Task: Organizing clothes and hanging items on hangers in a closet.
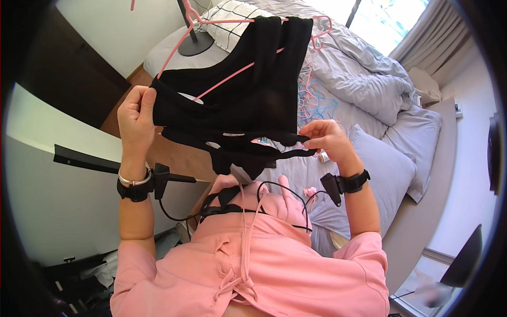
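Observation:
A black sleeveless garment (273,93) is spread out before me at arm's length. It hangs on a pink clothes hanger (174,52), whose lower bar crosses the cloth at a slant. My left hand (136,113) grips the garment's left edge between thumb and curled fingers. With the fingertips of my right hand (325,138) I pinch thin black straps (295,153) at the lower right. A pale label (233,134) shows inside the lower folds. The cloth hides part of the hanger and the bed behind.
A bed with a grey sheet (332,174) spreads ahead and right, with a rumpled duvet (344,63) and grey pillows (380,162). Tangled pink and blue hangers (317,105) lie on it. A black stand base (196,44) stands at the far left. Cables (174,217) run from both wrists.

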{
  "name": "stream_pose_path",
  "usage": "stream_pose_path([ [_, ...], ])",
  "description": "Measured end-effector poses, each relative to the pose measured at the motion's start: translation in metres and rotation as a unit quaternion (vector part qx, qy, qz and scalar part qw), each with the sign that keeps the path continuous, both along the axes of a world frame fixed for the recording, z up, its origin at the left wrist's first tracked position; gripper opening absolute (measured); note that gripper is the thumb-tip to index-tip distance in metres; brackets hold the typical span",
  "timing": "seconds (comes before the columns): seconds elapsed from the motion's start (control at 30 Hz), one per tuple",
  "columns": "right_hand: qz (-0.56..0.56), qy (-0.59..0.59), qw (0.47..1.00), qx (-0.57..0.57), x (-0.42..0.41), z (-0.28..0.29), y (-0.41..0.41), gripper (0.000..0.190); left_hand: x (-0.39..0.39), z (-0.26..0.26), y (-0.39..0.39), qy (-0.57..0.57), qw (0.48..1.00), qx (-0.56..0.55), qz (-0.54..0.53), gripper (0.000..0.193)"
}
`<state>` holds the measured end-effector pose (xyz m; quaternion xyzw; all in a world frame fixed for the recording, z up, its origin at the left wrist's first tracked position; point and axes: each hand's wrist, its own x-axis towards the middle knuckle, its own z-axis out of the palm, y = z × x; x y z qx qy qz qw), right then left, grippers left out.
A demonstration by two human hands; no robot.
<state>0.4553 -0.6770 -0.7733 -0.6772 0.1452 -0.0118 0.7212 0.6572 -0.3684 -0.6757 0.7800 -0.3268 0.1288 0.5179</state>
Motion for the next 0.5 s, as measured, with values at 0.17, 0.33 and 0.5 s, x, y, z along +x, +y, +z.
stream_pose_path([
  [0.17,-0.127,0.029,0.898,-0.42,0.002,-0.028,-0.004,0.017,-0.004,-0.006,0.002,0.033,0.999,-0.019,-0.011,0.027],
  [0.33,-0.297,-0.05,0.934,-0.192,0.021,-0.01,-0.005,0.009,-0.017,-0.008,-0.005,0.038,0.998,-0.035,-0.045,0.025],
  [0.5,-0.307,-0.152,0.93,0.131,0.033,0.025,-0.001,0.014,-0.017,-0.02,0.001,0.074,0.994,-0.03,-0.07,0.024],
])
